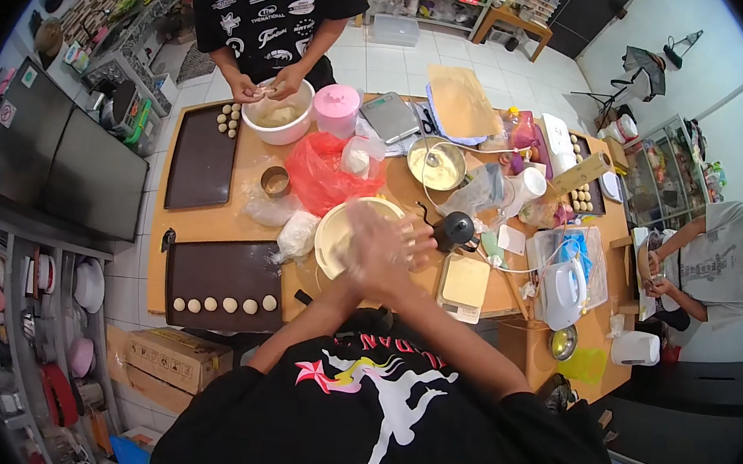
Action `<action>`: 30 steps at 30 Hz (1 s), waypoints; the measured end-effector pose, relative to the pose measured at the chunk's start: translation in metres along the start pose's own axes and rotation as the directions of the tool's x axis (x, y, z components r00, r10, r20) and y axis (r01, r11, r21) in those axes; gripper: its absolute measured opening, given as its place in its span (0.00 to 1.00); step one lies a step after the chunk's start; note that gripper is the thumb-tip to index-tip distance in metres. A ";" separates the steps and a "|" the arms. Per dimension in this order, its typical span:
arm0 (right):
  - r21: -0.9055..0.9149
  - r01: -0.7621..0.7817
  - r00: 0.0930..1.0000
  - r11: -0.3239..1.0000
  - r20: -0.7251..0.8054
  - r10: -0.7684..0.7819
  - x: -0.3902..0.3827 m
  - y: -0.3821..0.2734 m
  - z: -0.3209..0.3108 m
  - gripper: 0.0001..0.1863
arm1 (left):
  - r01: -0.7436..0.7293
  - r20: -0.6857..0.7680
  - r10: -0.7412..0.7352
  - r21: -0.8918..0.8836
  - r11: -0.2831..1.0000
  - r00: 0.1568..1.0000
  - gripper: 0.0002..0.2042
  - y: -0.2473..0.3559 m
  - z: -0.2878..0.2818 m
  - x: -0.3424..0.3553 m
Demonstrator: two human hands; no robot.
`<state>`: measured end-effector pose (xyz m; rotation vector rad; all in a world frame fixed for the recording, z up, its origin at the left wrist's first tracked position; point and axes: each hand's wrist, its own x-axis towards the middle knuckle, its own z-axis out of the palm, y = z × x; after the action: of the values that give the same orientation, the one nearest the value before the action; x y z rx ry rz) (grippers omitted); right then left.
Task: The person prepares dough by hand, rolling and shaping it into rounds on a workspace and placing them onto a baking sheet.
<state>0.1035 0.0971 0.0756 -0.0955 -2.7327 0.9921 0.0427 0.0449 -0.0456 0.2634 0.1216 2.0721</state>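
Note:
My left hand (403, 246) reaches over a cream round bowl (329, 232), its blurred fingers stretched out toward the right. My right hand (369, 242) crosses it, smeared by motion, and anything between the palms is hidden. A dark tray (224, 273) at the lower left of the table holds several pale dough balls (230, 305) in a row. A white lumpy bag (298, 236) and a red plastic bag (314, 173) lie beside the bowl. A cream flat scale (464, 287) and a black pitcher (456, 231) are at its right.
Across the table, a person (271, 17) works over a white bowl (277, 129), beside another tray (198, 175). A second person (721, 266) is at the right. A metal bowl (436, 164), white appliance (563, 291) and cluttered bags share the wooden table (581, 377). Cardboard boxes (176, 358) stand lower left.

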 end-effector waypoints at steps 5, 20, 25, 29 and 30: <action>-0.303 0.092 0.991 0.949 -0.070 -0.118 0.024 0.053 0.021 0.39 | -0.022 -0.213 0.023 0.008 1.000 0.977 0.48 0.017 0.031 -0.002; -0.395 0.278 0.958 0.875 0.049 -0.282 0.027 0.046 0.025 0.35 | -0.033 -0.229 0.039 0.032 0.999 0.973 0.50 0.039 0.024 -0.009; -0.046 0.305 0.943 0.951 0.154 -0.295 0.016 0.041 0.045 0.39 | -0.039 -0.066 0.040 0.007 0.999 0.997 0.48 0.040 0.002 -0.005; -0.305 0.073 0.997 0.949 0.023 -0.069 0.029 0.061 0.039 0.40 | 0.018 0.039 -0.012 -0.156 0.988 0.999 0.48 0.020 0.009 -0.011; -0.196 0.165 0.984 0.967 0.098 -0.148 0.025 0.050 0.045 0.39 | 0.052 -0.077 -0.053 -0.017 0.999 0.996 0.47 0.015 -0.007 -0.010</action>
<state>0.0679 0.1114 0.0152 0.1294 -2.8572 0.6869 0.0325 0.0290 -0.0507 0.1690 0.1585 2.0307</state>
